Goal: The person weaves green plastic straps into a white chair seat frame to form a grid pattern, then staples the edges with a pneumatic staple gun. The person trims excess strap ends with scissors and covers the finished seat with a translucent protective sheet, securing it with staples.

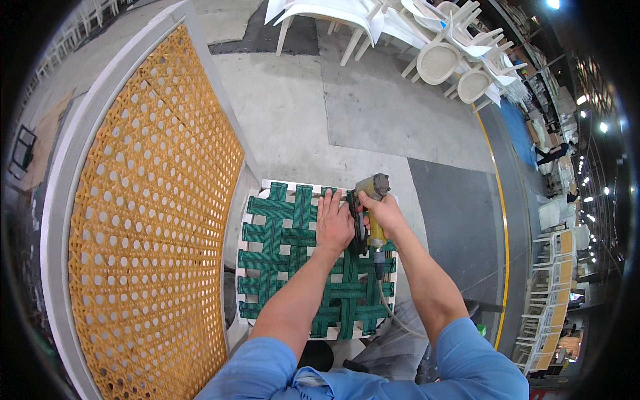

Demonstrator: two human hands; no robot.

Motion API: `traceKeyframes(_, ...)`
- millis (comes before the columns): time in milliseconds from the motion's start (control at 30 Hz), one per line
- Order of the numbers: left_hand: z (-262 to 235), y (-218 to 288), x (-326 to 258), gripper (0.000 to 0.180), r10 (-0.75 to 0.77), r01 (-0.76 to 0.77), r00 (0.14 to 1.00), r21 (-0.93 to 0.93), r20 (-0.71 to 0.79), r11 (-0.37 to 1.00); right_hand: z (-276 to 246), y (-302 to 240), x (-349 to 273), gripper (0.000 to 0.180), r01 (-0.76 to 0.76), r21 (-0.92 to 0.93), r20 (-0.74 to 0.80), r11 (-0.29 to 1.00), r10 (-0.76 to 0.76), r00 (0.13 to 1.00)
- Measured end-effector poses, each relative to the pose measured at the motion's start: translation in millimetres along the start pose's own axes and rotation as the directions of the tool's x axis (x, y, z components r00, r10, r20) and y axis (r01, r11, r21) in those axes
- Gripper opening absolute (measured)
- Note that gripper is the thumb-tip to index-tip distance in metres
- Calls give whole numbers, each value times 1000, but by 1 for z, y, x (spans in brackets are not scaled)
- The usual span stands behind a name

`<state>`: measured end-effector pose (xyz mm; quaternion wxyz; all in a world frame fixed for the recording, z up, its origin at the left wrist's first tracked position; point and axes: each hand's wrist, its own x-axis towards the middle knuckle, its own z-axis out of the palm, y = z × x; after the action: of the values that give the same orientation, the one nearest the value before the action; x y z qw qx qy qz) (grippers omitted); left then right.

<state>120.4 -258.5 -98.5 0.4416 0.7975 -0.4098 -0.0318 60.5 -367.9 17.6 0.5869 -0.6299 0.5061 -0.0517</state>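
One left hand (335,227) flat on green webbing (273,230), right hand (385,215) gripping yellow tool (377,235)

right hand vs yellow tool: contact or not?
Touching. The head view shows the right hand wrapped around the body of the yellow tool, with no gap between them.

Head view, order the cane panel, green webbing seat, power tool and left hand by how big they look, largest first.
1. Cane panel
2. Green webbing seat
3. Power tool and left hand: too close to rank; right hand partly covers the tool.
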Motion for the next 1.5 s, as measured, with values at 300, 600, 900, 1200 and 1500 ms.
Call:
traceKeyframes(300, -2, -2, -1, 32, -1, 0, 1000, 32, 12, 999, -6, 1, -5, 30, -18, 10, -24, 1000, 18, 1000)
traceKeyframes(600, -7, 4, 8, 54, -14, -27, 991, 294, 135, 955, -87, -18, -92, 36, -6, 48, -80, 999, 10, 997)
traceKeyframes(900, -1, 18, 28, 47, 78, -164, 975, 439, 208, 883, -299, 50, -377, 44, -182, 142, -476, 973, 228, 849)
traceKeyframes(1200, -89, 66, -148, 32, -224, 486, 852, -558, 473, 672, -324, 283, -390, 49, -196, 626, -295, 755, 461, 837)
traceKeyframes(1500, -126, 59, -258, 72, -440, 989, 12, -76, 898, -128, -345, 346, -347, 50, -344, 462, -316, 817, 514, 797)
